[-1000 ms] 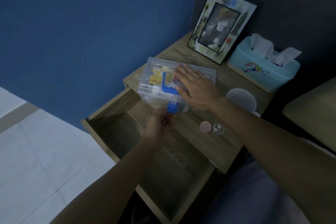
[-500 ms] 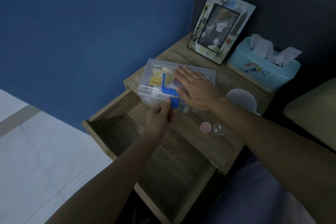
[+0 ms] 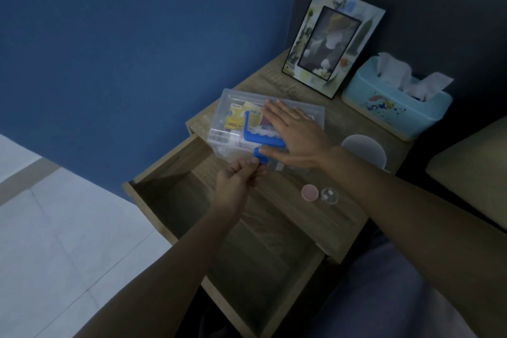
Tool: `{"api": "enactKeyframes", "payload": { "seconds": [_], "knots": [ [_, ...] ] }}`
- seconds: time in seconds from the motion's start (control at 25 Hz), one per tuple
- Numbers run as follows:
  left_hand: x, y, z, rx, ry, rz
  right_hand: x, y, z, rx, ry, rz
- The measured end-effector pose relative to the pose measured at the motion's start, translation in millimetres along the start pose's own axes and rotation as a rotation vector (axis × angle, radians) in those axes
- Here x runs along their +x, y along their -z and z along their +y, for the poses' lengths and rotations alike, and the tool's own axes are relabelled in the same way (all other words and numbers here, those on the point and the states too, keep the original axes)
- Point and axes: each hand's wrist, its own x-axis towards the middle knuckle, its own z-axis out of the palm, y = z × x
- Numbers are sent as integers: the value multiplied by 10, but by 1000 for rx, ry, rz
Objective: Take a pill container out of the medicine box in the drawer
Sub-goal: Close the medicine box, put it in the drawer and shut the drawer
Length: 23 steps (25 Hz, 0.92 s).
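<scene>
I see the clear medicine box already out on the desk above the open drawer, my right hand flat on its lid, my left hand pinching its blue latch; no pill container removed yet.

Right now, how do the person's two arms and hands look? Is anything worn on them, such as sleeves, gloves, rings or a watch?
Both forearms are bare as far as the picture shows them: no sleeves, no gloves. The left hand and the right hand show no ring, and no watch or band is seen at either wrist. The light is dim, so a very thin ring could be missed.
</scene>
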Motion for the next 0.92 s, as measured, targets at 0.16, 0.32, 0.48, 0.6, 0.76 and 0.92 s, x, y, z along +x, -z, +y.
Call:
{"api": "enactKeyframes", "payload": {
  "seconds": [0.16, 0.32, 0.48, 0.6, 0.76, 0.92],
  "knots": [
    [1, 17, 27, 58, -9, 6, -4, -5, -11, -16, -9, 13],
    [-5, -39, 16, 89, -27, 77, -9, -6, -26, -32, -4, 19],
    [-29, 13, -40, 203, -16, 125, -10, -12, -28, -43, -2, 10],
    [-20, 53, -75, 246, -7, 135, -3, -11, -19, -34, 4, 22],
    [61, 78, -67, 319, -35, 123, -9, 2, -16, -22, -1, 20],
    [133, 115, -79, 532, -131, 115, -8, -12, -25, -39, -3, 25]
  ]
}}
